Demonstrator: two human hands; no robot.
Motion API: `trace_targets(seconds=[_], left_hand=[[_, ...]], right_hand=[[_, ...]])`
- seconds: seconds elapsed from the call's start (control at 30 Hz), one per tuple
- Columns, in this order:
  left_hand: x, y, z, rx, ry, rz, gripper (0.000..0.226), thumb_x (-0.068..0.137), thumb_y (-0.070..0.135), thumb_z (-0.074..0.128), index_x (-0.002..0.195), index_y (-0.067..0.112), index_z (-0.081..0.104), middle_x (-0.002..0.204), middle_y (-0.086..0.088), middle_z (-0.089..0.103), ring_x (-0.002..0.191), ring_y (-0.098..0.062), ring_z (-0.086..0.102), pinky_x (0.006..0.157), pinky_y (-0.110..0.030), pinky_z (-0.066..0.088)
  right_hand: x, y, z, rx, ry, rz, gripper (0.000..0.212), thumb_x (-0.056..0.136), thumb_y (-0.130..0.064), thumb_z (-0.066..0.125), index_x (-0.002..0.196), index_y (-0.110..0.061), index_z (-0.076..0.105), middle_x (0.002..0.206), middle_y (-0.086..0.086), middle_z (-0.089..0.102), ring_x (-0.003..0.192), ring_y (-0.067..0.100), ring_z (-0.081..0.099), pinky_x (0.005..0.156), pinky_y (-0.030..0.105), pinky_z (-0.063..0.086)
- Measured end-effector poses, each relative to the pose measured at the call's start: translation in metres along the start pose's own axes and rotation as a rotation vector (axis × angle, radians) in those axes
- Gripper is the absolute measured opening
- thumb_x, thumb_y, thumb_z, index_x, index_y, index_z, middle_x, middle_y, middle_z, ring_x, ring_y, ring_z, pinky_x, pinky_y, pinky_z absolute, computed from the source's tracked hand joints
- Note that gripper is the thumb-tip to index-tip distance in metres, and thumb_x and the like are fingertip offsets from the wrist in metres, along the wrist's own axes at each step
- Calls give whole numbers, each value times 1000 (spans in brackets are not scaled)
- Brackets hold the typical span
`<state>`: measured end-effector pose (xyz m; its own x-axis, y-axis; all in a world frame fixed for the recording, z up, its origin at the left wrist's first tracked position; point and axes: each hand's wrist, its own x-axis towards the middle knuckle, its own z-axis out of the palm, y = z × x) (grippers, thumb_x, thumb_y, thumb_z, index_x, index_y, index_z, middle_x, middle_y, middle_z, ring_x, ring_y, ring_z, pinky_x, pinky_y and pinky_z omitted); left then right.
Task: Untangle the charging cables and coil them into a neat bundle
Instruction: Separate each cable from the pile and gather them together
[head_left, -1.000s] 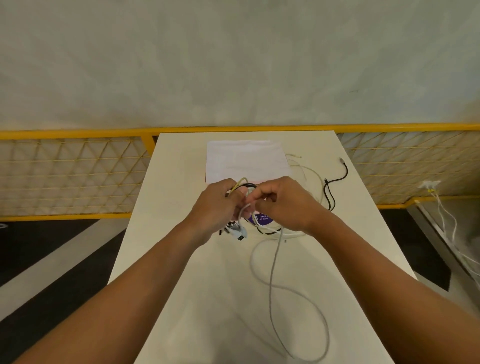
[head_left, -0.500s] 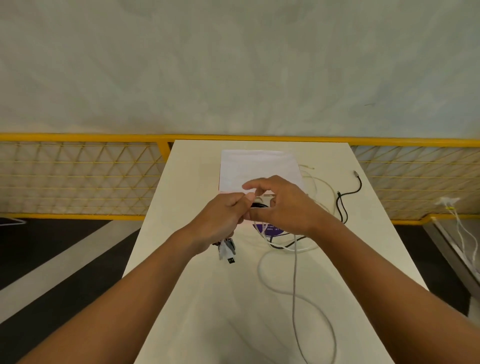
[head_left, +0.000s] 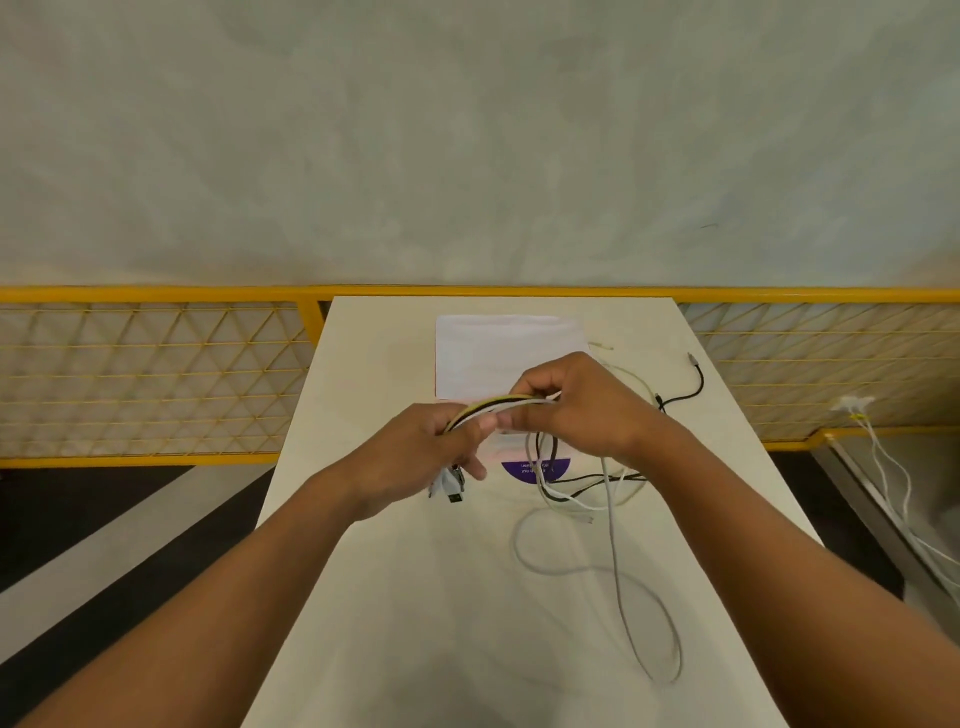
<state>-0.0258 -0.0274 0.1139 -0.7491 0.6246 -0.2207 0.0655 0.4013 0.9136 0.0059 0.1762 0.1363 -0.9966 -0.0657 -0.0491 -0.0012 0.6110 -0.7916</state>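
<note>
Though both hands are busy, most of the job looks undone. On the table (head_left: 395, 597), nearer than a white sheet (head_left: 493, 353), much cable lies loose. A grey cable (head_left: 618, 571) wanders in wide loops toward the near edge. A black cable (head_left: 683, 397) trails off to the right with its end free, and white strands (head_left: 566, 501) cross it near a purple sticker (head_left: 514, 467). These overlap below the right hand, so I judge the tangle only partly worked out.

The left hand (head_left: 415, 452) is curled round several strands, its thumb pressing them against the fingers. The right hand (head_left: 587, 405) pinches the same strands just beside it, fingertips bent over them. Between the two runs a short arc (head_left: 511, 402) of yellow, black and white strands side by side, raised above the table over the sheet's near edge. It seems the start of a coil, with no full turn showing. Below the left hand hang the plugs (head_left: 453, 486), gathered together.

Left to do, by my reckoning: free the crossings, draw in the grey loops and black tail, and wind everything into one bundle.
</note>
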Motion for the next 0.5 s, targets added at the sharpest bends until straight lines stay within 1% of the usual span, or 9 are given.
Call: trace_targets(seconds=[0.07,0.1,0.17,0.23,0.27,0.3,0.37,0.47,0.5], left_hand=[[0,-1,-2,-60,48,-2,46,87,63,47,81,21,63,63,0,64,73,-20,70,72,-36,51],[2,-1,-3,-85,89,-8,50,90,62,47,73,17,56,56,2,57,70,-24,69,66,-32,50],[5,-2,-4,-89,202,-17,53,94,60,47,66,15,48,48,5,48,62,-25,65,53,-24,43],[10,-5,-6,-101,284,-18,53,96,57,51,62,15,45,46,4,45,56,-24,61,52,-28,37],[12,-7,-7,-112,306,-17,53,96,56,52,61,16,45,46,3,45,54,-24,60,52,-30,36],[13,-9,-8,-118,319,-19,53,96,55,52,61,16,45,46,2,45,52,-23,59,51,-31,36],[15,-11,-9,-118,353,-32,53,97,55,51,62,15,46,48,-1,46,53,-23,58,49,-29,35],[17,-11,-13,-137,425,-74,52,98,54,50,67,13,47,48,-2,46,53,-25,58,48,-27,35],[19,-11,-15,-161,444,-83,52,98,54,51,67,12,48,47,-2,46,52,-25,57,50,-29,37]], right_hand=[[1,1,2,40,24,31,14,82,-32,82,81,-18,77,78,3,73,81,28,68,78,45,56],[1,1,4,55,34,47,14,82,-31,82,82,-18,78,80,3,73,80,26,68,78,43,56],[-1,1,5,79,55,68,12,83,-29,82,87,-19,78,83,1,75,75,14,67,73,31,54],[-7,2,4,149,76,96,12,85,-24,80,94,-17,79,84,-3,76,67,1,64,64,15,47],[-10,4,3,199,84,116,13,86,-19,79,98,-14,79,84,-3,75,60,-2,62,58,9,43],[-13,8,2,238,98,140,14,87,-15,78,100,-11,78,84,-3,74,55,-3,59,53,7,41],[-20,20,1,262,142,192,12,87,-14,78,98,-9,78,83,-2,72,50,0,54,51,8,38],[-32,50,-1,288,200,313,12,87,-18,78,87,-6,78,71,7,60,50,9,38,52,24,33],[-37,60,-2,296,218,359,16,87,-19,78,86,-4,78,67,4,60,51,9,38,54,25,34]])
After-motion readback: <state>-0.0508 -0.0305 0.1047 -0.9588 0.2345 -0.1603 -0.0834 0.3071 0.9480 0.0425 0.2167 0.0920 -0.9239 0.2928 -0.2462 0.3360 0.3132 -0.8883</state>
